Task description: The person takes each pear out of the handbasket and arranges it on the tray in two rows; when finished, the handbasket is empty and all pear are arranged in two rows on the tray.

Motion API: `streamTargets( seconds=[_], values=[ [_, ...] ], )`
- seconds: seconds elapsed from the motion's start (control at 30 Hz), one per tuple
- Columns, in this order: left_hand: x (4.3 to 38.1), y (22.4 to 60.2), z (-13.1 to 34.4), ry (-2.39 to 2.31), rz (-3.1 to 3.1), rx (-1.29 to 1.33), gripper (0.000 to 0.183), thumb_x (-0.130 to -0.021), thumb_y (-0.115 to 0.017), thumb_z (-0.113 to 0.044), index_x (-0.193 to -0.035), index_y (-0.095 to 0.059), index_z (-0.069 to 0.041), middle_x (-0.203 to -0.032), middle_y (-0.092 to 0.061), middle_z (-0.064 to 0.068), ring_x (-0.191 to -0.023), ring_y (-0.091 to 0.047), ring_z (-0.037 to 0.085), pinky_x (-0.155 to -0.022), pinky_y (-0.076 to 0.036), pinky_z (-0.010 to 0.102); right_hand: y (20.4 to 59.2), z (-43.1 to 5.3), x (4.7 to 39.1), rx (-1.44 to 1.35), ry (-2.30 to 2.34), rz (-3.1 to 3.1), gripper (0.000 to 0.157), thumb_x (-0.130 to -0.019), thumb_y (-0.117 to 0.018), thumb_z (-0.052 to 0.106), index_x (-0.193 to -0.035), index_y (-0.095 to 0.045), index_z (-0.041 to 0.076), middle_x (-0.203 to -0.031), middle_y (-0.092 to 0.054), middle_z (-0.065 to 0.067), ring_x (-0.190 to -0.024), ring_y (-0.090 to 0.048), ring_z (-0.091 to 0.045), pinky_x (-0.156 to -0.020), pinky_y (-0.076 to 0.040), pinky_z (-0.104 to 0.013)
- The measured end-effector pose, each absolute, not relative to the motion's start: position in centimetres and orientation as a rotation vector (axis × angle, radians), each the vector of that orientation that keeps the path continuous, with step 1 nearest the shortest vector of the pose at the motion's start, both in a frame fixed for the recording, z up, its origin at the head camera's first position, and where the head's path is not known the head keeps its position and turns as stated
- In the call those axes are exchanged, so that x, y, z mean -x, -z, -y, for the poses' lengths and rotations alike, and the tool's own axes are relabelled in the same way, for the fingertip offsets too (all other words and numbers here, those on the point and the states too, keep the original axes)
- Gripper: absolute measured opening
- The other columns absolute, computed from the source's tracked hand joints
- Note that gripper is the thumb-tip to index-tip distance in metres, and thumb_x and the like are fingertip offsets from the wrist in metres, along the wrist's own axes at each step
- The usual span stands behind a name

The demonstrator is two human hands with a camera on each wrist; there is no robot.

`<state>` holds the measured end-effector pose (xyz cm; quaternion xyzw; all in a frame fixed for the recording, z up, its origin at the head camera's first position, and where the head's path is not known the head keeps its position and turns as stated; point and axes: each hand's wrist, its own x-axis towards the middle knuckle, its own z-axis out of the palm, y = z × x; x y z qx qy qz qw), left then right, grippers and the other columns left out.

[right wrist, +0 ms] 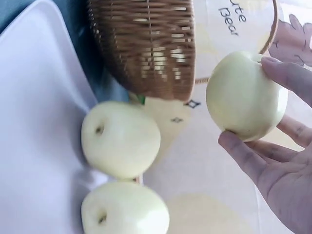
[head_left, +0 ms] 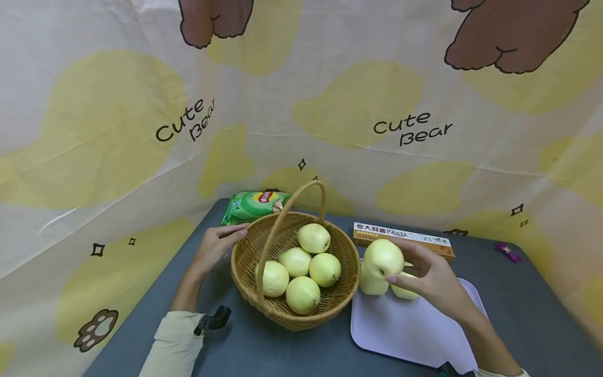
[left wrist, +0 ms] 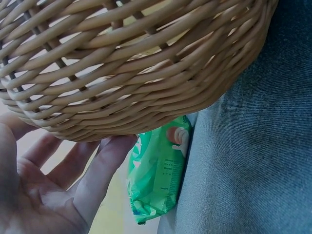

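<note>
My right hand (head_left: 435, 277) holds a pale green apple (head_left: 383, 257) between thumb and fingertips, above the back of a lilac tray (head_left: 400, 335). Two more apples (right wrist: 120, 140) rest on that tray, partly behind the held one in the head view. To the left stands a woven wicker basket (head_left: 330, 311) with a tall arched handle, and several apples (head_left: 303, 295) lie inside it. My left hand (head_left: 216, 246) is at the basket's left rim. Its extended fingers (left wrist: 105, 165) touch the outer weave in the left wrist view, some tips hidden behind it.
A green snack bag (head_left: 252, 206) lies behind the basket. Behind the tray is a pasta box (head_left: 405, 238), and a small purple wrapped item (head_left: 509, 253) lies at the far right of the dark table (head_left: 264, 356). A printed curtain (head_left: 330, 104) hangs beyond the table's edges.
</note>
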<state>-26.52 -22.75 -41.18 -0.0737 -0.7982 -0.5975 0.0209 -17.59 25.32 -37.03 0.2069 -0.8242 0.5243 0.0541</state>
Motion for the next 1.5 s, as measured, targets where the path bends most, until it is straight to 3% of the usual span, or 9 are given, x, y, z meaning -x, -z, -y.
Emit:
streamTargets(
  seconds=[0.23, 0.8, 1.0, 1.2, 1.5],
  values=[
    [26.4, 41.1, 22.8, 1.853, 2.482, 0.222, 0.043, -0.104, -0.071, -0.036, -0.140, -0.071, -0.011, -0.141, -0.067, 0.022, -0.117, -0.070, 0.032, -0.080, -0.065, 0.044, 37.6, -27.4, 16.6, -0.569, -1.510, 2.499, 0.070, -0.089, -0.086, 0.005, -0.152, -0.057, 0.018, -0.139, -0.065, -0.005, -0.118, -0.068, -0.011, -0.097, -0.057, -0.021],
    [26.7, 41.2, 22.8, 1.855, 2.483, 0.206, 0.043, -0.104, -0.071, -0.035, -0.140, -0.072, -0.011, -0.140, -0.067, 0.021, -0.119, -0.070, 0.030, -0.084, -0.064, 0.047, 39.6, -31.4, 15.7, -0.457, -1.503, 2.474, 0.073, -0.088, -0.082, -0.006, -0.154, -0.052, 0.002, -0.142, -0.060, 0.008, -0.117, -0.066, -0.002, -0.091, -0.059, -0.020],
    [26.5, 41.2, 22.8, 1.871, 2.470, 0.212, 0.043, -0.104, -0.072, -0.035, -0.139, -0.072, -0.011, -0.140, -0.067, 0.022, -0.120, -0.069, 0.033, -0.084, -0.064, 0.047, 40.1, -32.9, 16.0, -0.427, -1.489, 2.479, 0.073, -0.089, -0.081, -0.007, -0.154, -0.050, 0.002, -0.141, -0.059, 0.015, -0.117, -0.065, 0.002, -0.090, -0.058, -0.017],
    [26.5, 41.2, 22.8, 1.854, 2.475, 0.209, 0.043, -0.104, -0.072, -0.034, -0.139, -0.072, -0.011, -0.141, -0.067, 0.020, -0.119, -0.069, 0.032, -0.083, -0.065, 0.047, 40.7, -34.4, 16.2, -0.439, -1.590, 2.414, 0.073, -0.088, -0.077, -0.015, -0.154, -0.049, -0.003, -0.141, -0.062, 0.014, -0.116, -0.067, 0.001, -0.090, -0.057, -0.016],
    [26.4, 41.1, 22.9, 1.864, 2.488, 0.205, 0.046, -0.104, -0.071, -0.038, -0.141, -0.070, -0.012, -0.143, -0.066, 0.020, -0.117, -0.070, 0.032, -0.080, -0.065, 0.045, 41.5, -36.2, 16.2, -0.400, -1.720, 2.413, 0.071, -0.091, -0.074, -0.014, -0.155, -0.049, 0.003, -0.145, -0.055, 0.015, -0.117, -0.065, 0.004, -0.087, -0.058, -0.016]
  ],
)
